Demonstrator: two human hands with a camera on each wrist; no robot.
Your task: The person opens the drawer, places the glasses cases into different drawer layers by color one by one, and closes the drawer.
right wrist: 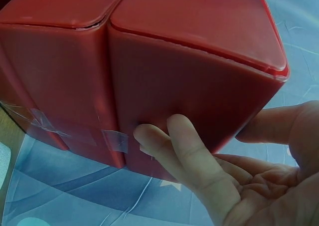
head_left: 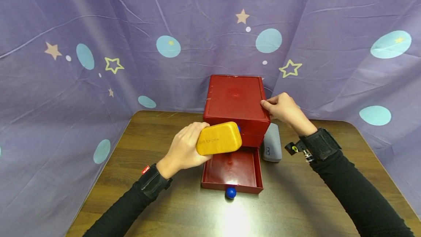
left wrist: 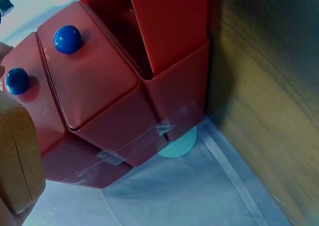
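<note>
- Left hand: fingers curled round a yellow case, long axis running left to right, held directly above the open bottom drawer.
- Right hand: fingers and thumb pressed against the right side of the red drawer box, bracing it.
- The left hand is nearer to the drawer, which lies just below the case.
- Grey case: on the table beside the box.

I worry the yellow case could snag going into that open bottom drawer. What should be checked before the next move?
1. Left hand grips the yellow case: ok.
2. Bottom drawer pulled out: ok.
3. Drawer floor free of things: ok.
4. Right hand steadies the red box, fingers on its side: ok.
5. Case fits the drawer: cannot tell.
6. Grey case lies clear beside the drawer: ok.
</note>
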